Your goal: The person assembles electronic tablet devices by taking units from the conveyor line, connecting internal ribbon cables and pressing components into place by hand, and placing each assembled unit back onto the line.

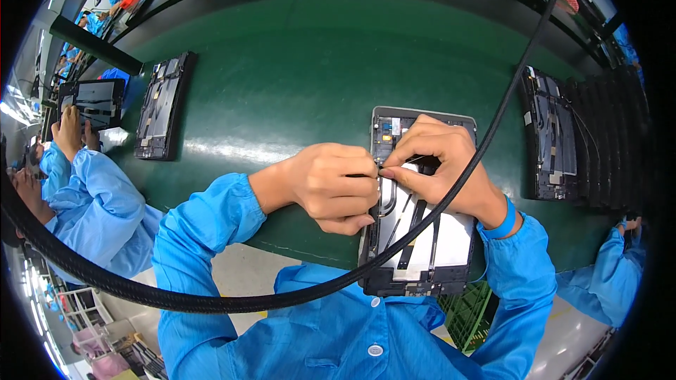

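Observation:
An opened tablet [440, 239] lies before me on the green table, its inner side up, showing a pale panel, dark strips and small parts along the ends. My right hand [440, 162] reaches over its upper half, thumb and forefinger pinched near the left edge. A short dark piece shows by those fingertips, too small to name. From the left, my left hand [334, 186] rests against the same edge with its fingers curled in. Its fingertips meet those of the right hand, and whatever they hold is hidden. A blue band [503, 218] circles my right wrist.
Another opened tablet stack [160, 109] sits at the left on the green table [282, 49]. More opened tablets [553, 134] stand by a dark stack at the right. A thick black cable [486, 144] crosses the view. At the left, a co-worker's hand [68, 134] holds a tablet.

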{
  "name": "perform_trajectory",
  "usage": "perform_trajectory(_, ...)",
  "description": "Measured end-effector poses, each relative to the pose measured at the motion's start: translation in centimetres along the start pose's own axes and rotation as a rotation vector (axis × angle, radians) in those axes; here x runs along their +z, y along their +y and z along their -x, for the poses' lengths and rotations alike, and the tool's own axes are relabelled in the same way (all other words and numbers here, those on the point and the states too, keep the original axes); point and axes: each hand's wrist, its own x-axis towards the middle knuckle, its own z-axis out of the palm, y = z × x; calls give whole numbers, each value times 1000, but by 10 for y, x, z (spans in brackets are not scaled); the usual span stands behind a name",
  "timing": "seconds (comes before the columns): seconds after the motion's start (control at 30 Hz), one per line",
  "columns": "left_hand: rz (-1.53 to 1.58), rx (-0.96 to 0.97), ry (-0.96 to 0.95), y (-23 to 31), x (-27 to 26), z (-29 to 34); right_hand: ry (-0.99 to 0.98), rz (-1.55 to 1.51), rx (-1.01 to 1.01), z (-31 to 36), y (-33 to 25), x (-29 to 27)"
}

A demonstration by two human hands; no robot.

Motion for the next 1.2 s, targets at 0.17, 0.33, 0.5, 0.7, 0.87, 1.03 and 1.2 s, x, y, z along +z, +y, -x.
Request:
perform_trajectory(0.17,-34,-26,-28,-8,-5,0,14,11,22,1,0,1)
perform_trajectory(0.33,-49,-31,-87,-9,-8,1,18,26,11,-1,-2,1)
perform_trajectory(0.5,-67,37,-11,-10,-4,2,37,18,15,0,-2,3)
perform_trajectory(0.7,-31,14,-21,-10,-3,1,24,30,32,-1,-3,1)
perform_trajectory(0.87,-54,29,-27,-18,-4,1,39,-1,58,-1,-4,1)
perform_trajectory(1.03,-72,9,-17,-27,-5,2,57,9,71,-1,-2,1)
perform_trajectory(1.2,-68,-28,-31,-26,-10,2,70,33,82,-1,-1,2)
